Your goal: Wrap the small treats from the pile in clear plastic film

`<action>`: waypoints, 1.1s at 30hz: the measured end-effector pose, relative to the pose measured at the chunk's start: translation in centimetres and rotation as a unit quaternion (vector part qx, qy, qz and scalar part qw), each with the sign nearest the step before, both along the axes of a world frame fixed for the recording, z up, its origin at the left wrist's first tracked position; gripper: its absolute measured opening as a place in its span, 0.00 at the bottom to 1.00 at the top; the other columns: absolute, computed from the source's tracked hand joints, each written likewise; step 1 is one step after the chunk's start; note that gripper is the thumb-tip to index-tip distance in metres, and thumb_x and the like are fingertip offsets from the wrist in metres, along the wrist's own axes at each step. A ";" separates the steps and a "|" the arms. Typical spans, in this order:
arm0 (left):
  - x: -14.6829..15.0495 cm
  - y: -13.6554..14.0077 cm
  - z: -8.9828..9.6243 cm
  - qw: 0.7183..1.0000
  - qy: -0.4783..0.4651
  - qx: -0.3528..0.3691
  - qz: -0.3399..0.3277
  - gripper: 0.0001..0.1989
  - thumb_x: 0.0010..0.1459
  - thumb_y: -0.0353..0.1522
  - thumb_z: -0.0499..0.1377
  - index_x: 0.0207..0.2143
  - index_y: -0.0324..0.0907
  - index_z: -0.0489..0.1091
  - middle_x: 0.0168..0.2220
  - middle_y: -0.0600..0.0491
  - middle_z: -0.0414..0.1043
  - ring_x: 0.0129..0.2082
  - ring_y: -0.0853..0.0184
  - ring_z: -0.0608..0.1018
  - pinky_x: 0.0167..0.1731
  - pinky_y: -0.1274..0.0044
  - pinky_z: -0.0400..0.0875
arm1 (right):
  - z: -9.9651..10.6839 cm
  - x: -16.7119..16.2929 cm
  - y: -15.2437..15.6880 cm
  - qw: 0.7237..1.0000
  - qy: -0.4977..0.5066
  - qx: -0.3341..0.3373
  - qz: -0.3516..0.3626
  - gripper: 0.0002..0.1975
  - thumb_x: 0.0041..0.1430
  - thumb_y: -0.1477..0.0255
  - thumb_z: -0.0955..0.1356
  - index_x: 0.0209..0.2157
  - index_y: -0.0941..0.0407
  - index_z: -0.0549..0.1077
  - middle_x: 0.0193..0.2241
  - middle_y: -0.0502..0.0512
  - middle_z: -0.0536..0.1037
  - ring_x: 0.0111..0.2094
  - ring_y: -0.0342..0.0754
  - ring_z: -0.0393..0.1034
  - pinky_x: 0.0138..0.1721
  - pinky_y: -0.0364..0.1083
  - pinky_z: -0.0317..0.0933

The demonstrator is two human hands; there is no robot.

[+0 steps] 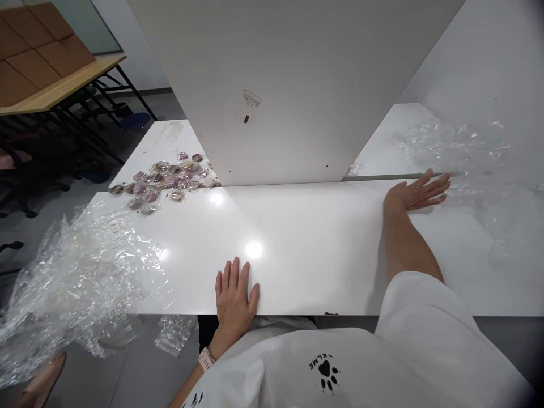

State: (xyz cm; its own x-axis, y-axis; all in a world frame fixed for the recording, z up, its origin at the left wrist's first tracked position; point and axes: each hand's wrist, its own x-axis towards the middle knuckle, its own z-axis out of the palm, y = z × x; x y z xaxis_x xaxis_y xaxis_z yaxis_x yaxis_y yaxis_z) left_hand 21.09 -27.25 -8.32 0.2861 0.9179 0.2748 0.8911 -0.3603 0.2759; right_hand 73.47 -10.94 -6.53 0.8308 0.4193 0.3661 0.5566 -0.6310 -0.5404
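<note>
A person in a white shirt (280, 368) leans at a long white desk (306, 243), seen from above. The left hand (233, 301) lies palm down near the desk's front edge, left of the middle, its grip open and loosely spread with nothing held — it seems to prop the body. The right arm stretches towards the back edge, right of an upright white panel (289, 68); the right hand (414, 195) has its grip open too, straight-fingered and holding nothing. It reaches the near side of crumpled clear plastic (467, 153), which straddles the back edge towards the right end; whether they touch cannot be told. The long reach is probably needed because the plastic lies so far back. A heap of clear film (85, 272) covers the front left corner and spills over the side, likely because it is too bulky for the corner. Small wrapped packets (170, 180) lie scattered by the back left corner, beside the panel's foot — apart from both hands
</note>
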 end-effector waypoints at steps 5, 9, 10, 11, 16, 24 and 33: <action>0.1 0.0 -0.1 1.000 -0.028 -0.005 0.002 0.27 0.64 0.38 0.55 0.64 0.45 0.62 0.68 0.44 0.57 0.69 0.49 0.57 0.67 0.54 0.48 | 0.9 0.5 -6.6 0.994 0.104 -0.039 -0.015 0.15 0.61 0.79 0.57 0.42 0.65 0.73 0.53 0.82 0.64 0.58 0.61 0.53 0.54 0.62 0.44; -0.1 0.1 0.1 0.997 -0.067 -0.023 0.006 0.24 0.64 0.39 0.55 0.61 0.45 0.66 0.67 0.43 0.58 0.69 0.47 0.56 0.67 0.52 0.46 | -0.2 -6.3 -10.7 0.993 0.094 -0.039 0.063 0.10 0.59 0.76 0.60 0.34 0.60 0.73 0.44 0.72 0.70 0.48 0.58 0.60 0.52 0.59 0.50; -0.1 0.1 0.4 0.996 -0.083 -0.036 0.002 0.23 0.64 0.40 0.55 0.60 0.45 0.67 0.67 0.43 0.59 0.69 0.47 0.56 0.67 0.52 0.45 | -0.6 -9.2 -11.8 0.990 0.096 -0.038 0.099 0.09 0.59 0.74 0.61 0.33 0.59 0.73 0.41 0.68 0.72 0.45 0.56 0.62 0.51 0.58 0.53; -0.1 0.3 0.8 0.993 -0.107 -0.057 -0.003 0.23 0.64 0.41 0.54 0.59 0.45 0.68 0.66 0.43 0.59 0.69 0.48 0.56 0.67 0.51 0.45 | -0.8 -12.6 -13.0 0.985 0.099 -0.036 0.135 0.08 0.59 0.73 0.62 0.32 0.57 0.73 0.38 0.64 0.73 0.42 0.55 0.63 0.50 0.56 0.55; 0.4 2.1 4.7 0.910 -0.330 -0.252 -0.011 0.27 0.66 0.46 0.52 0.63 0.46 0.61 0.64 0.42 0.62 0.64 0.54 0.66 0.60 0.59 0.63 | 3.5 -29.7 -19.8 0.819 0.213 -0.030 0.532 0.12 0.64 0.67 0.62 0.42 0.52 0.76 0.40 0.57 0.77 0.37 0.50 0.70 0.42 0.50 0.65; -0.8 6.3 6.3 0.776 -0.483 -0.405 -0.008 0.37 0.62 0.50 0.56 0.69 0.50 0.48 0.67 0.36 0.54 0.56 0.54 0.74 0.45 0.66 0.76 | 7.7 -29.4 -21.1 0.904 0.176 0.104 0.375 0.19 0.60 0.55 0.68 0.48 0.50 0.75 0.43 0.58 0.78 0.43 0.55 0.72 0.43 0.55 0.68; 0.3 10.5 7.9 0.809 -0.364 -0.337 -0.316 0.54 0.47 0.51 0.69 0.70 0.59 0.43 0.74 0.53 0.29 0.72 0.47 0.35 0.67 0.54 0.47 | 8.4 -31.3 -18.0 0.631 0.415 -0.059 0.653 0.21 0.63 0.52 0.65 0.31 0.55 0.72 0.29 0.54 0.76 0.36 0.49 0.74 0.47 0.52 0.66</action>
